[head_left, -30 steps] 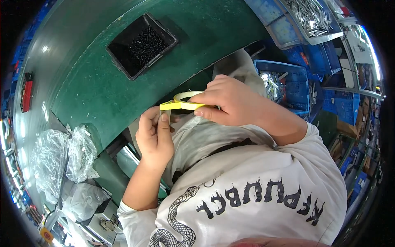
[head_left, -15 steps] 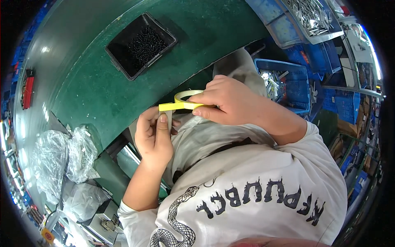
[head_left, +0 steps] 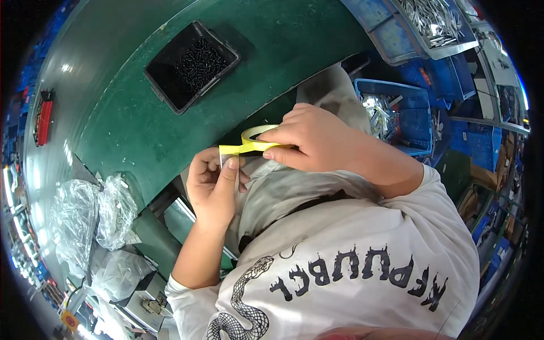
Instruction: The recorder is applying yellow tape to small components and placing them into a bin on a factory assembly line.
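My right hand (head_left: 317, 141) grips a small roll of yellow tape (head_left: 256, 136), held over my lap just below the edge of the green table (head_left: 130, 124). A short yellow strip runs left from the roll to my left hand (head_left: 212, 187), whose thumb and fingers pinch the strip's free end. Both hands are close together, with grey trousers beneath them.
A black tray of small dark screws (head_left: 190, 65) sits on the green table. Blue bins with metal parts (head_left: 396, 113) stand to the right, a grey bin of parts (head_left: 433, 22) farther back. Clear plastic bags (head_left: 93, 215) lie at the left. A red tool (head_left: 43, 116) rests at the far left.
The left hand has drawn the yellow strip a little farther out from the roll; both hands otherwise stay in place.
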Motion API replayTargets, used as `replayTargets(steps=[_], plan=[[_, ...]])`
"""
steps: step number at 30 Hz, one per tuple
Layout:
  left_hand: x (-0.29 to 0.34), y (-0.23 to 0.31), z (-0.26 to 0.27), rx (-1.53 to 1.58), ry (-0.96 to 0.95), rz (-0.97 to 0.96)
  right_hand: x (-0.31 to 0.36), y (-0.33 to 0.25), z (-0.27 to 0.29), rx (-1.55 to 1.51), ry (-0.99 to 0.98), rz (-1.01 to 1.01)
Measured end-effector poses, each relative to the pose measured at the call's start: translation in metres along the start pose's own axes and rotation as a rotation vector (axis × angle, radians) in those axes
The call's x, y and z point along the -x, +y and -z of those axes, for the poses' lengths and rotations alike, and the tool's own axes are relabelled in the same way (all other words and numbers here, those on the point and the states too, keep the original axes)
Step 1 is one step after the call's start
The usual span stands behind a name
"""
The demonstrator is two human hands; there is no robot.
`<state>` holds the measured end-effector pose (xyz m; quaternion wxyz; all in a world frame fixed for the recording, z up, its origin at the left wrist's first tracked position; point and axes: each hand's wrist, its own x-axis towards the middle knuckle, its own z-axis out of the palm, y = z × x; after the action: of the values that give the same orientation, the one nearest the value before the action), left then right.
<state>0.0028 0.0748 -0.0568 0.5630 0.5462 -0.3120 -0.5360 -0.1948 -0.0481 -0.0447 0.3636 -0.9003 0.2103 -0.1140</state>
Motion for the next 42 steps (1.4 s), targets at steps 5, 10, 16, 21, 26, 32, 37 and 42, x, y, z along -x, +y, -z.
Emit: replayTargets(steps=[5, 10, 16, 21, 26, 32, 37, 42], plan=[[-0.002, 0.000, -0.008, 0.137, 0.040, 0.149, 0.002, 0.000, -0.001, 0.038, 0.217, 0.117], [-0.009, 0.002, -0.025, 0.299, 0.016, 0.164, 0.002, 0.010, 0.018, 0.151, 0.203, 0.280], [-0.029, 0.031, -0.048, 0.162, 0.024, 0.151, -0.015, 0.011, 0.061, 0.130, 0.111, 0.279], [-0.064, 0.076, -0.058, -0.015, 0.081, 0.094, -0.051, 0.005, 0.111, 0.151, 0.014, 0.252], [-0.101, 0.099, -0.059, -0.091, 0.118, 0.077, -0.084, 0.002, 0.133, 0.261, -0.055, 0.144], [-0.128, 0.104, -0.052, -0.144, 0.137, 0.131, -0.118, 0.012, 0.140, 0.333, -0.122, 0.082], [-0.144, 0.103, -0.049, -0.137, 0.151, 0.196, -0.137, 0.025, 0.141, 0.336, -0.178, 0.071], [-0.158, 0.098, -0.038, -0.097, 0.148, 0.232, -0.147, 0.031, 0.141, 0.266, -0.229, 0.031]])
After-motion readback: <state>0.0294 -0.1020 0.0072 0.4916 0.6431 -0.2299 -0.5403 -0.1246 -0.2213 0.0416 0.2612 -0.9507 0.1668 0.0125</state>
